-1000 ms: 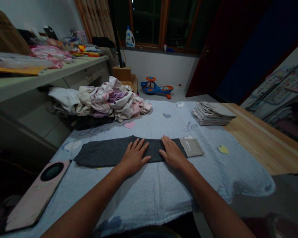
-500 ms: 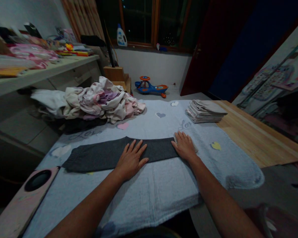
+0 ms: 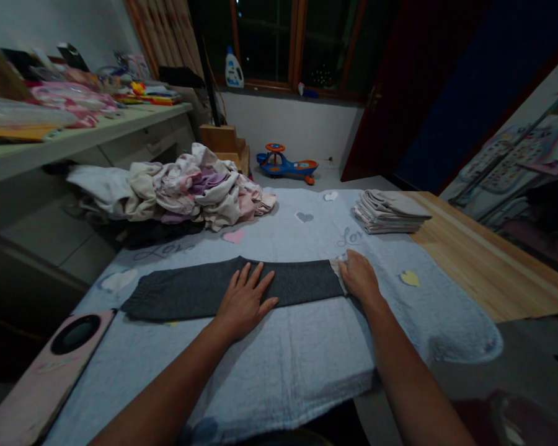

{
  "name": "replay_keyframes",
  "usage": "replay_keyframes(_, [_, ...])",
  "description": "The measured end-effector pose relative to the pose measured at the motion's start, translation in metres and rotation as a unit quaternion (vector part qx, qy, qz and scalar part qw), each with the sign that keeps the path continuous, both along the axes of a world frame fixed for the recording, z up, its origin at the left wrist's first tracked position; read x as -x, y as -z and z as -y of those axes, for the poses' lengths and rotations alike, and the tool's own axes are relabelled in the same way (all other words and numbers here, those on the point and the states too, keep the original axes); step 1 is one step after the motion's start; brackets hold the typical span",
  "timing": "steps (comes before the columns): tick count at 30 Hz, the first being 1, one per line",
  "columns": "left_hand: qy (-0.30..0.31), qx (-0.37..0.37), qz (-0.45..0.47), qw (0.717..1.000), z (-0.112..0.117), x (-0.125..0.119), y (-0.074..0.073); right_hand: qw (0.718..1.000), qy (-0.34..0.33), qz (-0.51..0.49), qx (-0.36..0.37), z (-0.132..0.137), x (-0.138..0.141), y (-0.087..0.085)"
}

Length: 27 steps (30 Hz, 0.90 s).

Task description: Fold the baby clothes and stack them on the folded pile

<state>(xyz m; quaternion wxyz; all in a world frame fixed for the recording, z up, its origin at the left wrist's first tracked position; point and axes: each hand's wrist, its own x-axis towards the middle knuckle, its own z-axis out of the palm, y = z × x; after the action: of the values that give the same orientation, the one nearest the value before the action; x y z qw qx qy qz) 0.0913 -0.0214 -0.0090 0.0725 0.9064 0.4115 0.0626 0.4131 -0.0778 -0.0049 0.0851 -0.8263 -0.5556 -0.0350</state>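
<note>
Dark grey trousers (image 3: 181, 291), folded lengthwise, lie flat across the pale blue blanket (image 3: 288, 359). Their gathered waist end is at the left, and a light cuff (image 3: 337, 272) shows at the right end. My left hand (image 3: 246, 297) rests palm down on the middle of the trousers with its fingers spread. At the right end, my right hand (image 3: 360, 275) has its fingers curled closed on the light cuff; the fingertips are partly hidden.
A heap of crumpled clothes (image 3: 190, 186) sits at the back left, and a folded stack of clothes (image 3: 390, 210) at the back right. A pink phone (image 3: 51, 378) lies at the front left. A bare wooden tabletop (image 3: 483, 254) extends rightward; a blue ride-on toy (image 3: 288, 166) stands behind.
My right hand has gone from lying flat over the right end to curled fingers at the cuff, uncovering more of it. The left hand stays in place; the view shifted slightly.
</note>
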Motion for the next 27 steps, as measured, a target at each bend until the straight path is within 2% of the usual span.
replay_keyframes(4, [0.002, -0.003, 0.003, 1.000, 0.001, -0.009, -0.007, 0.999, 0.023, -0.040, 0.000, 0.000, -0.012, -0.008])
replay_keyframes(8, [0.067, -0.007, 0.030, 0.997, 0.002, -0.037, -0.017, 0.998, 0.047, -0.036, 0.024, 0.003, -0.019, -0.013])
replay_keyframes(13, [0.099, 0.020, 0.038, 0.994, 0.001, -0.069, -0.011, 0.995, 0.071, -0.023, 0.065, 0.004, -0.021, -0.019])
replay_keyframes(18, [0.106, 0.021, 0.044, 0.993, 0.001, -0.070, -0.001, 0.992, 0.087, -0.050, 0.076, 0.003, -0.023, -0.023])
replay_keyframes(23, [0.105, 0.024, 0.043, 0.993, 0.001, -0.069, -0.002, 0.989, 0.094, -0.109, 0.039, 0.009, -0.024, -0.030])
replay_keyframes(27, [0.105, 0.021, 0.041, 0.993, 0.001, -0.069, -0.002, 0.979, 0.093, -0.177, 0.045, 0.017, -0.029, -0.036])
